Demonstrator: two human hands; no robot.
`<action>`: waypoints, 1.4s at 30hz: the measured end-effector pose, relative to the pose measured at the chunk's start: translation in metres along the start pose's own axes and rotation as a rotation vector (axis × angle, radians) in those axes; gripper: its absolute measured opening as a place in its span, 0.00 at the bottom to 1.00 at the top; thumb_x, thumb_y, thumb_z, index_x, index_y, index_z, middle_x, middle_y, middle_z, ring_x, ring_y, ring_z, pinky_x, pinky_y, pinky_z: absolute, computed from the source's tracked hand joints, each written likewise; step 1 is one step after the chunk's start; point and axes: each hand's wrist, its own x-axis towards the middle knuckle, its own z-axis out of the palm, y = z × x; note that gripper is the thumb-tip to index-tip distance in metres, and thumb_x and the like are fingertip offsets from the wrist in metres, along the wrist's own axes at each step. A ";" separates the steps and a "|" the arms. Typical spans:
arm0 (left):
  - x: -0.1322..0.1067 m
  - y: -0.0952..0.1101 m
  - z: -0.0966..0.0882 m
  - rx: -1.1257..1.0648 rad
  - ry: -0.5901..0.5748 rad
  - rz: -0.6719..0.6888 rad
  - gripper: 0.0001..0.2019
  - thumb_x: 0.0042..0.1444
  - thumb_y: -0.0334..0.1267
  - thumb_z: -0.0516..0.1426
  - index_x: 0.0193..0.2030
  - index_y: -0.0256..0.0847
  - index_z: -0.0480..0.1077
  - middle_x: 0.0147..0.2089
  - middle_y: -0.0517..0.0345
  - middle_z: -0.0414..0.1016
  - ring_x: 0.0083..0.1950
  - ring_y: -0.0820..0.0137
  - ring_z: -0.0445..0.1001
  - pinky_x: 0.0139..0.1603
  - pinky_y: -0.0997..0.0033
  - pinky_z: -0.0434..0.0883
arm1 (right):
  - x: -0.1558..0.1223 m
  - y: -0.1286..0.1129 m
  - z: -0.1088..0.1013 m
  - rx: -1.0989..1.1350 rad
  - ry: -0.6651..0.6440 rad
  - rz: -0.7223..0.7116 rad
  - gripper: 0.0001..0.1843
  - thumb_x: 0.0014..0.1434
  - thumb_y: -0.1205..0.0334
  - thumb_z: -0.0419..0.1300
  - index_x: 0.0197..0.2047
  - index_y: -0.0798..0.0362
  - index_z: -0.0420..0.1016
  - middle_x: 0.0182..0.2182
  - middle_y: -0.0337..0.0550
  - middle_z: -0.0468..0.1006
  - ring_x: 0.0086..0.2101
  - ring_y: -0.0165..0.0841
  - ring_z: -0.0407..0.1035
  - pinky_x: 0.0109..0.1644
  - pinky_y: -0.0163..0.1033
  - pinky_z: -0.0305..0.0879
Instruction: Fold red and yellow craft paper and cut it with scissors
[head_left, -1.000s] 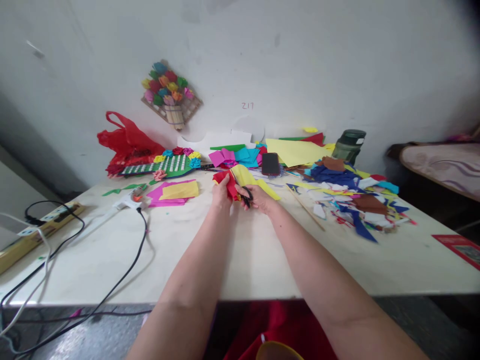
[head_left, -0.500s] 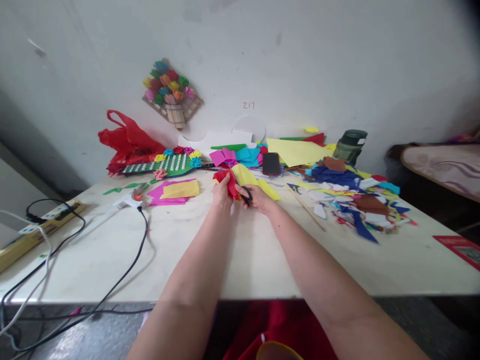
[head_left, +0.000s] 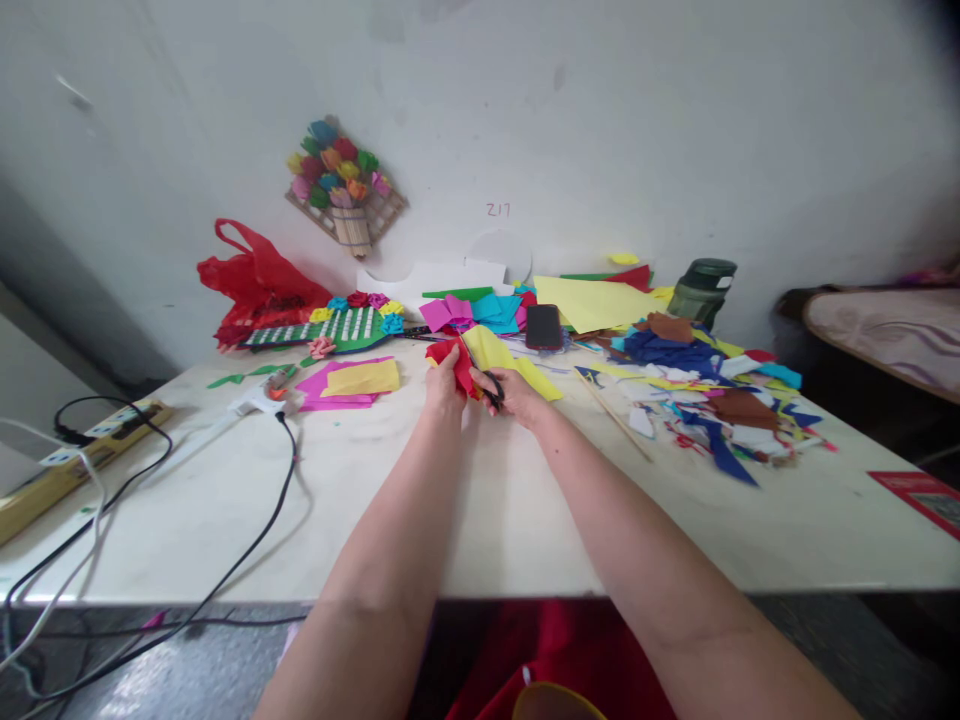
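Note:
My left hand is closed on a red sheet of paper, with a little yellow showing at its edges. Black-handled scissors are in my right hand, whose fingers are curled in the handles. The scissor blades reach toward the red paper and the yellow sheet; exactly where they meet the paper is too small to tell. That yellow sheet extends behind and to the right of my right hand.
Pink and yellow paper sheets lie left of my hands, near a glue gun with a black cord. Behind are a phone and colored squares. Right are a wooden stick, paper scraps and a green bottle.

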 end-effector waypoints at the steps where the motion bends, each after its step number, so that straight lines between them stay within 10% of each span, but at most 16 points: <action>1: 0.000 0.000 0.000 -0.002 -0.001 -0.007 0.04 0.47 0.32 0.59 0.29 0.35 0.67 0.27 0.54 0.73 0.28 0.71 0.73 0.34 0.70 0.71 | 0.000 0.000 0.000 -0.002 -0.001 0.001 0.16 0.49 0.53 0.64 0.24 0.55 0.64 0.13 0.32 0.64 0.12 0.21 0.57 0.14 0.26 0.54; 42: -0.007 0.001 0.000 0.007 -0.081 -0.040 0.12 0.42 0.36 0.64 0.31 0.35 0.67 0.24 0.54 0.72 0.29 0.66 0.74 0.31 0.70 0.71 | -0.002 -0.007 -0.007 -0.005 -0.013 -0.027 0.17 0.48 0.52 0.63 0.24 0.55 0.63 0.12 0.34 0.67 0.11 0.22 0.58 0.12 0.26 0.53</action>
